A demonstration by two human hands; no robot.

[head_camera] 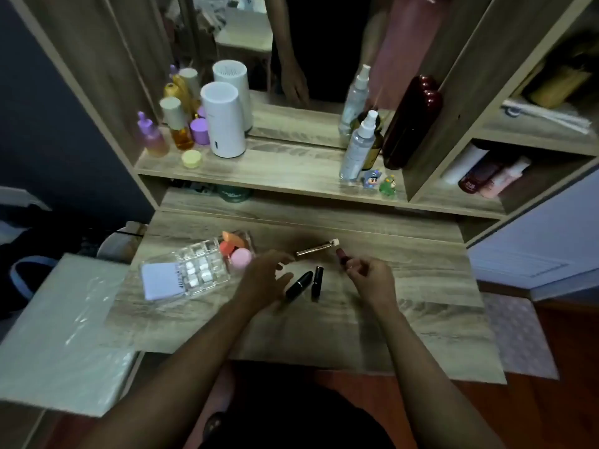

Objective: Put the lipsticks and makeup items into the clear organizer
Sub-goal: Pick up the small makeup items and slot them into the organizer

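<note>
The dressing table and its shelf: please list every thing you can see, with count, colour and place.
organizer: 1, clear, table left, holding a white pad
sponges: about 3, orange and pink, at organizer's far end
gold tube: 1, gold with pale cap, table centre
black lipsticks: 2, black, lying between the hands
red lipstick: 1, dark red, in right hand
white canister: 1, white, shelf left
small bottles and jars: several, purple, amber, yellow, shelf left
spray bottle: 1, clear, shelf right
dark red bottle: 1, shelf right
figurines: 2, blue and green, shelf right
left hand: open, over table
right hand: gripping the red lipstick
</note>
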